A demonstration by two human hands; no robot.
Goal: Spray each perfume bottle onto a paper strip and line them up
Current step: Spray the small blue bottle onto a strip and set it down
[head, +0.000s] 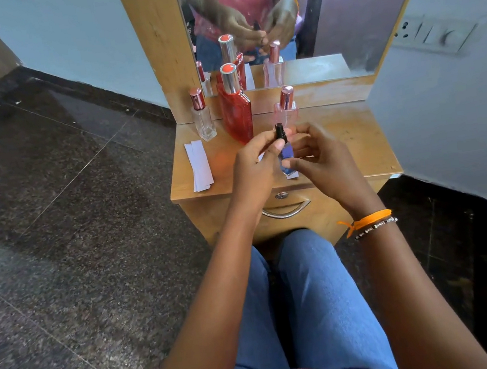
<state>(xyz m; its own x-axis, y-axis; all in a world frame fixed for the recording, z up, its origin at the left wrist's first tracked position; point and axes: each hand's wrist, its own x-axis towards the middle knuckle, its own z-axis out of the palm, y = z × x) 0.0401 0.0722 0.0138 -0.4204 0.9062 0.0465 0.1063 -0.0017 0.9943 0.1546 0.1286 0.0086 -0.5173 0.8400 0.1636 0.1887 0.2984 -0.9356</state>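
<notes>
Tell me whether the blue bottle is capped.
Uncapped: the blue bottle shows its bare black sprayer, held between both hands.

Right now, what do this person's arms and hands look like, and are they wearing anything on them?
Both forearms are bare, with no sleeves reaching them. The left hand wears nothing visible. At the wrist of the right hand sits an orange thread band with a knotted loose end, and next to it a thin dark bracelet with small pale markings. No rings or gloves show.

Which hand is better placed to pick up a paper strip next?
Probably the left hand: the paper strips lie on the table's left side, nearer to it. The right hand already holds the blue bottle.
</notes>
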